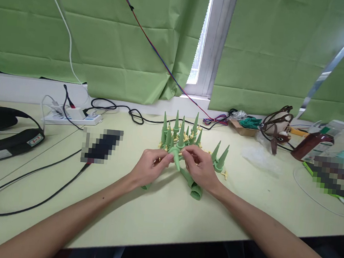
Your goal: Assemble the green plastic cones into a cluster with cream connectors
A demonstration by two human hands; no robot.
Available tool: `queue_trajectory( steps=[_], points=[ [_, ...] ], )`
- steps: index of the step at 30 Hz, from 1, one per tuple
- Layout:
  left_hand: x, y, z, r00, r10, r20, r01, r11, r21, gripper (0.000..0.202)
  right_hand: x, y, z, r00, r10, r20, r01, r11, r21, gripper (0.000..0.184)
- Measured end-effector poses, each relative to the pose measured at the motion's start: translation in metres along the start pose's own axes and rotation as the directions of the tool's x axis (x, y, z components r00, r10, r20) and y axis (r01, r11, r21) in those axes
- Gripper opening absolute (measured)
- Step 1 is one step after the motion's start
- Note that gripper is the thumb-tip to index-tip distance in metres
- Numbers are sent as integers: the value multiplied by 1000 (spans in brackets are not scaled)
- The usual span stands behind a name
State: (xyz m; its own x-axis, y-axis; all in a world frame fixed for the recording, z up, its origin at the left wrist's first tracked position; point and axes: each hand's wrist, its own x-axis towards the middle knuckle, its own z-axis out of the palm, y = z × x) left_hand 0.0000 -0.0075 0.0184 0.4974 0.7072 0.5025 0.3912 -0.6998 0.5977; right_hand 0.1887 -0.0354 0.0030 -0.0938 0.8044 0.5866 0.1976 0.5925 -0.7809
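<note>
My left hand [148, 167] pinches a green plastic plant-watering spike [176, 161] that points down toward me. Close against its other side, my right hand [201, 170] is closed at the fingertips, where a small yellow valve [181, 152] partly shows. Behind both hands, several green spikes [182, 132] stand point up in a cluster, with small yellow valves among them. Two more upright spikes [221, 160] are right of my right hand, beside a loose T-shaped yellow valve [224, 175]. Under my right hand lies another green spike [195, 192], its open end toward me.
A black phone-like device [103, 146] with a cable lies left, near a power strip [72, 115] and a black headset [9, 141]. At right are clear plastic wrap [260, 158], a brown bottle [313, 146] and a green-edged device [328, 182]. Green curtains [107, 37] hang behind.
</note>
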Motion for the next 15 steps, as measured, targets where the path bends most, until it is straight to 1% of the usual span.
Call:
queue_trajectory(
  steps=[5,15],
  points=[
    [1,-1,0,999,-52,11,53,997,-55,50,-1,1,0,1000,-4,27,3,1000,25,21],
    [0,-5,0,999,-52,-2,52,994,-91,31,0,2,-2,1000,4,20,-4,1000,4,21]
  ],
)
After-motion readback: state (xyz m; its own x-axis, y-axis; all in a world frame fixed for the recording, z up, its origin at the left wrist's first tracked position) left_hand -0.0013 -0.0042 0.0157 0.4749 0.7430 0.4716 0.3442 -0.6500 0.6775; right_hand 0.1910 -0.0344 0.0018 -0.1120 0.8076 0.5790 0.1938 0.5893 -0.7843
